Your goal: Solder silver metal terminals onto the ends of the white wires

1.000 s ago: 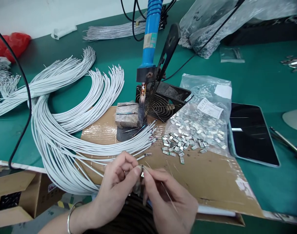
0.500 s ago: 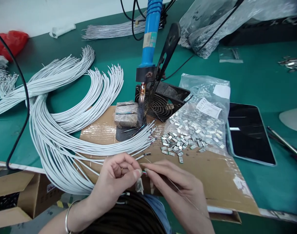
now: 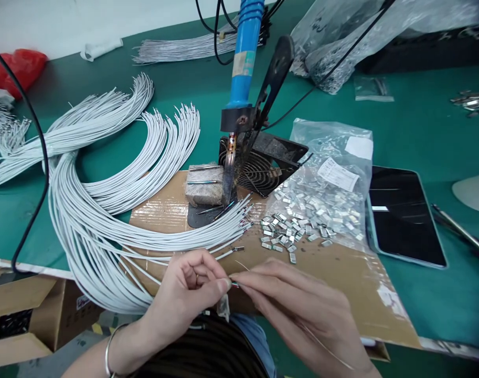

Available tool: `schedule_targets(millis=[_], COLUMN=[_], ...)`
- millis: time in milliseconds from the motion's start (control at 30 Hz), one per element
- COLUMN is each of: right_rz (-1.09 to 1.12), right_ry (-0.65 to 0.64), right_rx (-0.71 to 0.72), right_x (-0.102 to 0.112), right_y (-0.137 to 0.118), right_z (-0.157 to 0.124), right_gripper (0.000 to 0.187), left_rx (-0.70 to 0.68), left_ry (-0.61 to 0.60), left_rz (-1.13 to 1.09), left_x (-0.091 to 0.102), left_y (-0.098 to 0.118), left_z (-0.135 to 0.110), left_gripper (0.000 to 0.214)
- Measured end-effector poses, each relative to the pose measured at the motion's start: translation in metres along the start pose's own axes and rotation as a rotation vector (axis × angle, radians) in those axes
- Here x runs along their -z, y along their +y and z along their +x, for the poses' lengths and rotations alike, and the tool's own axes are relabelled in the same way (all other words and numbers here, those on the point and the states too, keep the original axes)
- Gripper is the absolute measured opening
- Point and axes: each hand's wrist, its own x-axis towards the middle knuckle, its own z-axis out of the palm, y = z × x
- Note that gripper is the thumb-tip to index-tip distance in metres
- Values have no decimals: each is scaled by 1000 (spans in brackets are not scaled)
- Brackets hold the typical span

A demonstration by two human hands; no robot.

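My left hand (image 3: 188,294) and my right hand (image 3: 302,310) meet at the near edge of a cardboard sheet (image 3: 341,283). Both pinch the stripped end of a thin cable (image 3: 234,284) whose coloured wires show between the fingertips. A fine bare wire trails from under my right hand toward the lower right. A small clear piece hangs below my left thumb. Just beyond the hands lies a fan of white cables (image 3: 105,220) with stripped ends. A pile of small metal shells (image 3: 298,220) spills from a clear bag (image 3: 333,157).
A blue-handled soldering iron (image 3: 241,68) stands clamped above a block (image 3: 203,185) and a black fan (image 3: 263,163). A dark tablet (image 3: 404,215) lies at the right. More cable bundles (image 3: 184,50), a red bag (image 3: 17,65) and plastic bags (image 3: 341,37) sit on the green table. Cardboard boxes (image 3: 27,315) stand lower left.
My right hand has slid right and flattened out, drawing the fine wire out toward the lower right. My left hand has kept its pinch on the cable end.
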Motion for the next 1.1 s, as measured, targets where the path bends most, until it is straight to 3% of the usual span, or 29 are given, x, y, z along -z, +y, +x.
schedule_targets(millis=[100,167,333,467,600,767,1000,1100], right_rz=[15,49,216,437,510,559,574,544], right_ry=[-38,36,423,545,586,523,564,565], right_rx=[1,-62,-443,-721,-727,-723,-821,-750], right_x=[6,9,-1,-21,-32,-35,-39,-37], right_y=[1,1,-2,-9,-16,-21,-22,-18], right_z=[1,0,-6,-4,0,1,0,0], right_gripper=[34,30,15,4,6,7,12,12], left_rx=[-7,-13,-61,-98,-110,-101,-120,-119], left_ry=[15,42,159,187,223,230,250,244], left_rz=[41,65,85,130,194,232,268,298], left_x=[-2,-3,-5,-7,-8,-12,-15,-19], left_y=[1,2,5,5,6,7,10,17], left_z=[0,0,1,3,3,3,6,8], left_gripper=[27,25,22,17,17,19,19,18])
